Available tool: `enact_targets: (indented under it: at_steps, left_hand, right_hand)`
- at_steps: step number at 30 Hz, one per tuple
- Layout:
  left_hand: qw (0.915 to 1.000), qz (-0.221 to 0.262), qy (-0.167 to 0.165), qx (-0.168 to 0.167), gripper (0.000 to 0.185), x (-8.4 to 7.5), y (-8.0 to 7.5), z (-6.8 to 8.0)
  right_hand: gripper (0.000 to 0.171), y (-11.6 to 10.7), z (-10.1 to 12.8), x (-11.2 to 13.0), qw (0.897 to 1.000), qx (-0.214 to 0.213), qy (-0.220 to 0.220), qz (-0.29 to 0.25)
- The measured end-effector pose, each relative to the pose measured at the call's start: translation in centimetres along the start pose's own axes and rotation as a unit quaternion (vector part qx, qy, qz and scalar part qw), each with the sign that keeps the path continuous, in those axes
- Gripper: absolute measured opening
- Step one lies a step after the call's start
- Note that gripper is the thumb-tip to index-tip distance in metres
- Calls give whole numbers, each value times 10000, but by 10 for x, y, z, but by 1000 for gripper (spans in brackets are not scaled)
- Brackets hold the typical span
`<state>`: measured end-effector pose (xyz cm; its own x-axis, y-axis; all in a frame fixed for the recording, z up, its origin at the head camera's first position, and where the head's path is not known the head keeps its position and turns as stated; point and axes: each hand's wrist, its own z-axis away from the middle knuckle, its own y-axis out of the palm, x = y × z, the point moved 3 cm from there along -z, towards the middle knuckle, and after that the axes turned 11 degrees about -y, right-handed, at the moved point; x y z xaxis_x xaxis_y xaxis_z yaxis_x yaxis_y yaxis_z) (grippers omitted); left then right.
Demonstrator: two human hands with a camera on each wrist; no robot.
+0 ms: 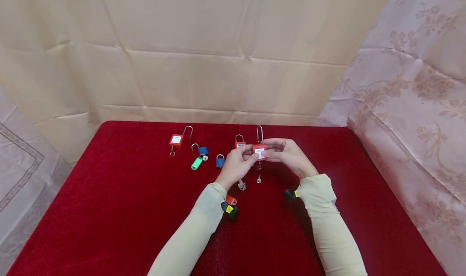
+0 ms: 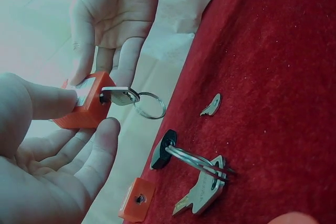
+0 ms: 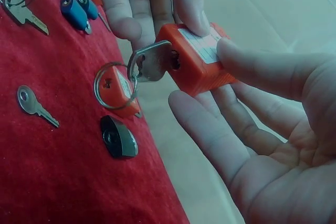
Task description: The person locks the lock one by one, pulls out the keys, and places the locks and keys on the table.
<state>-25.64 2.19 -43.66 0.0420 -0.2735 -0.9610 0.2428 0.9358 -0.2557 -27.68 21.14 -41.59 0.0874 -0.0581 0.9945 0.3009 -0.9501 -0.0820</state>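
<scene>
Both hands hold one red padlock [image 1: 259, 150] above the red table [image 1: 127, 211], its long shackle [image 1: 259, 132] swung open and pointing up. A silver key [image 3: 152, 61] sits in its keyhole with a ring [image 3: 115, 85] hanging from it. My left hand [image 1: 243, 156] pinches the body from the left, thumb on the white label [image 2: 84, 90]. From the right, my right hand [image 1: 276, 149] pinches the same body, its thumb [image 3: 252, 66] on the label too.
On the cloth behind lie a red padlock [image 1: 176, 139] with an open shackle, a blue padlock [image 1: 202, 149] with a green key tag [image 1: 196, 163], another blue padlock [image 1: 220, 162] and a red one [image 1: 239, 143]. Loose keys [image 1: 259, 179] lie under the hands.
</scene>
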Motion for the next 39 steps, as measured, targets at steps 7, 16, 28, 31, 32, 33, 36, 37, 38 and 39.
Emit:
enact_targets:
  at_steps: [7,16,28,31,32,33,36,37,38,39]
  left_hand:
    - [10000,4,-85,-47,42,0,-1,1]
    - [9997,-209,-127,-63,36,2,2,1]
    - [9985,-455,-236,215,38,3,5,1]
    - [9982,-500,-222,240,37,3,5,1]
    - [9982,-510,-215,244,36,3,5,1]
    - [9981,-521,-216,250,36,3,5,1]
    - [9978,-591,-196,240,34,2,5,2]
    - [9977,-606,-192,240,34,2,5,2]
    - [9976,-618,-195,240,34,1,5,2]
    - [9975,-635,-200,238,34,1,5,2]
  right_hand:
    - [49,0,0,-1,9999,106,-21,-60]
    - [51,-6,0,2,9992,-96,-390,51]
    - [46,-5,0,15,9944,-398,-949,257]
    - [42,-4,1,16,9927,-458,-1054,369]
    - [41,-4,1,16,9921,-480,-1083,409]
    - [40,-4,1,16,9915,-499,-1115,443]
    - [37,-3,0,16,9901,-547,-1202,468]
    - [36,-3,0,15,9897,-562,-1231,475]
    - [36,-2,-1,15,9892,-574,-1259,476]
    - [35,-2,-1,15,9888,-587,-1287,474]
